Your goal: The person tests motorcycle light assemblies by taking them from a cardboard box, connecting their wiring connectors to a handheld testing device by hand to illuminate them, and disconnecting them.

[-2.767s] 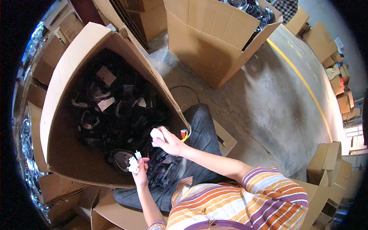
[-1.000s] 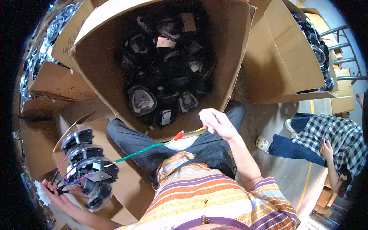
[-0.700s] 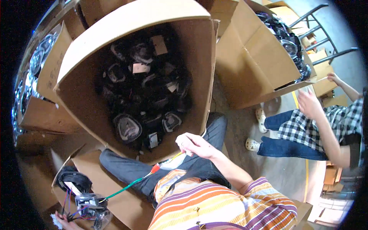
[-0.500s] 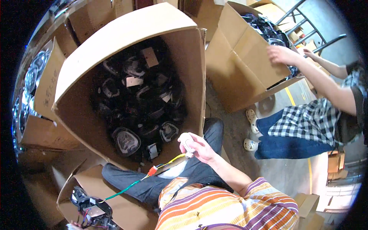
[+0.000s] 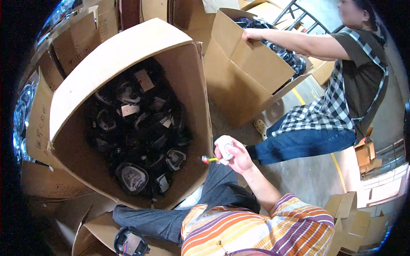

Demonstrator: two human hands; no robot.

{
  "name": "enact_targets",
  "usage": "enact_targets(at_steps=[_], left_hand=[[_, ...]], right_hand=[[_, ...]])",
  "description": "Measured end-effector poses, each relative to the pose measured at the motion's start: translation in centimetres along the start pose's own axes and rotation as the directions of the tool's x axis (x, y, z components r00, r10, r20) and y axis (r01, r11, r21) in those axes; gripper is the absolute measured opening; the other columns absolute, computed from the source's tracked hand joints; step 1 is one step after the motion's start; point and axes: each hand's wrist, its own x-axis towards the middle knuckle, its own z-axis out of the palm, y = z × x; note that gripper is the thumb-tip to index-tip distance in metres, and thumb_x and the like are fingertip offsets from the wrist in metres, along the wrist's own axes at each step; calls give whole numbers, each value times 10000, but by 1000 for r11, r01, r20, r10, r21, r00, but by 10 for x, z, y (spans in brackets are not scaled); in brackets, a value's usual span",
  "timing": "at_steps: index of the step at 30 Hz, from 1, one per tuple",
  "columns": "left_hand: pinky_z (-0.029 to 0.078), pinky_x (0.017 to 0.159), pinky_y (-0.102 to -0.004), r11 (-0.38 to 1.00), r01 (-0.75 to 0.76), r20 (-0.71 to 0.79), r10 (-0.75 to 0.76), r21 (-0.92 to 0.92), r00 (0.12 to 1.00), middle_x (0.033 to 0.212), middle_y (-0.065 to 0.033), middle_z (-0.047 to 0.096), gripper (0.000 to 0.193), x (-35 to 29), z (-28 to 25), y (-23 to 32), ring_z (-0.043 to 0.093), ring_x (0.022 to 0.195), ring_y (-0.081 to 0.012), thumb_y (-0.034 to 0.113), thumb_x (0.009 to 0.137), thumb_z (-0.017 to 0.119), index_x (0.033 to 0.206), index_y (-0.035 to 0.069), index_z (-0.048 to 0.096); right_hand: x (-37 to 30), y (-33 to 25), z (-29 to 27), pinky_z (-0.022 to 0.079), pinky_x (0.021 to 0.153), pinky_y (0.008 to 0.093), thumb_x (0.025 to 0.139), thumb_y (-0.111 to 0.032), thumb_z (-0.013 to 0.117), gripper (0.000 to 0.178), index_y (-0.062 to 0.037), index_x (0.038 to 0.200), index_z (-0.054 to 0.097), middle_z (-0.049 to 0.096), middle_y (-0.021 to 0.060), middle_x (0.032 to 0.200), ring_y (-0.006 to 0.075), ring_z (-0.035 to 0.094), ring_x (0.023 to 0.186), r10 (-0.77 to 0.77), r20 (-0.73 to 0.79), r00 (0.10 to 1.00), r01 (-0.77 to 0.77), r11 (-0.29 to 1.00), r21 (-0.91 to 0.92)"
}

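My right hand (image 5: pixel 241 158) is closed around a small white rounded device (image 5: pixel 224 147), held above my lap by the big box's near right corner. A short yellow lead (image 5: pixel 212 159) with a red tip sticks out of the device to the left, its end free in the air. A round black housing (image 5: pixel 130 242) with thin red and blue wires and a pale label lies in a low carton (image 5: pixel 96 232) at the lower left, cut off by the picture's edge. My left hand is out of sight.
A big open cardboard box (image 5: pixel 200 91) full of dark housings (image 5: pixel 132 178) stands before me. Another person (image 5: pixel 341 85) in a checked apron leans over a second filled box (image 5: pixel 239 81) at the right. More cartons (image 5: pixel 40 123) line the left; a metal rack (image 5: pixel 305 17) stands far right.
The lead from the white device no longer runs to the green cable and black housing. My right hand has risen rightward in the picture. The view has shifted, and the other person now grips the box edge.
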Motion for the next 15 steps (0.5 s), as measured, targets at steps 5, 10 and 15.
enact_targets(at_steps=[5, 10, 15], left_hand=[[376, 681, -279, 845, 294, -6, -326, 447, 945, 897, -47, 490, 324, -28, -29, -53, 452, 811, -155, 330, 743, 442, 916, 58, 477], [381, 548, -236, 629, 50, -283, -416, -775, 864, 677, -5, 487, 138, -115, -70, -69, 447, 609, -96, 175, 722, 557, 793, 86, 479], [353, 443, -215, 541, -133, -480, -573, -830, 664, 554, -21, 442, 155, -109, -173, -179, 408, 481, -102, 182, 755, 506, 686, 62, 437]], right_hand=[[29, -8, 2, 390, 454, 192, 747, -159, 437, 278, 11, 966, 432, 510, 90, 718, 133, 492, 582, 46, -85, 995, -40, 997, 72], [28, -52, 14, 350, 398, 189, 734, -195, 455, 306, 29, 941, 427, 486, 106, 663, 119, 435, 496, 45, -105, 993, -37, 996, 81], [35, -36, 42, 344, 407, 187, 729, -220, 474, 322, 23, 934, 419, 481, 103, 641, 119, 429, 494, 97, 26, 995, -98, 995, 7]])
